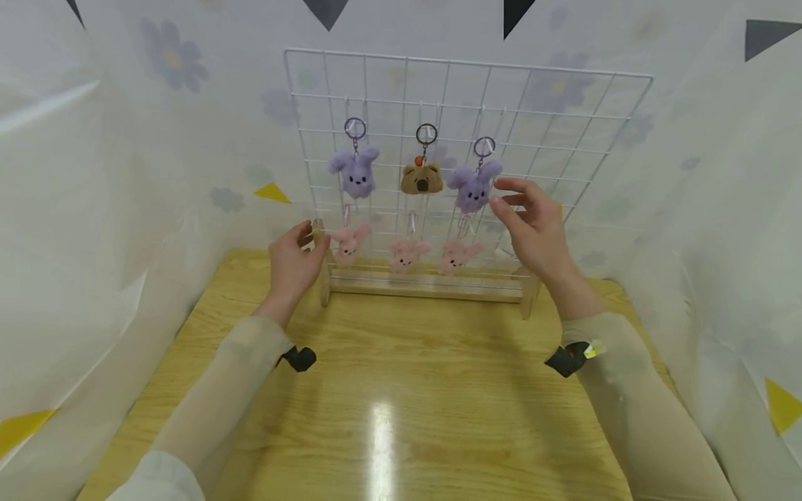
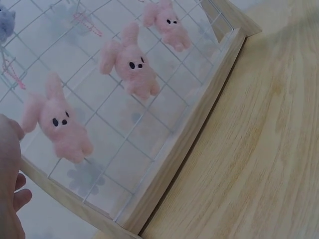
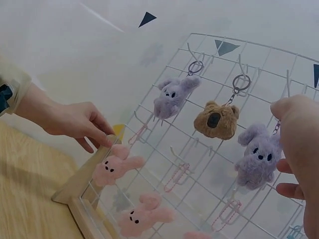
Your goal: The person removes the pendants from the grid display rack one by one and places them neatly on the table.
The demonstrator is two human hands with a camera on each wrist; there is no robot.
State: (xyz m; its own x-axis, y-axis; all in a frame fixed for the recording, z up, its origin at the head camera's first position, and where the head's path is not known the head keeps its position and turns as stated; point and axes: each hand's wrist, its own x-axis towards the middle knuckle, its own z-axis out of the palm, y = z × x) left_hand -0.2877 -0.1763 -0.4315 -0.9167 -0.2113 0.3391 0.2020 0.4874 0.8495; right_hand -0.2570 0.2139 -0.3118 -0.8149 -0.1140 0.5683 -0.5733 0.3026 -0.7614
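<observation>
A white wire grid rack [image 1: 466,66] on a wooden stand carries two rows of plush keychains. Its upper row has a purple bunny [image 1: 357,177], a brown bear head [image 1: 421,181] and another purple bunny [image 1: 474,191]. Three pink bunnies [image 1: 349,247], [image 2: 137,69], [image 3: 144,216] hang below on pink chains. At the stand's left side my left hand [image 1: 296,257] grips the top of the wooden post [image 3: 102,154] between thumb and fingers. My right hand [image 1: 539,226] is beside the right purple bunny, fingers bent loosely and thumb near its edge; whether they touch is unclear.
The rack stands toward the back of a wood-grain table [image 1: 401,390]. Pale sheeting [image 1: 88,209] with flower prints and dark and yellow triangles encloses the back and sides. A wooden crossbar [image 1: 426,289] runs along the rack's base.
</observation>
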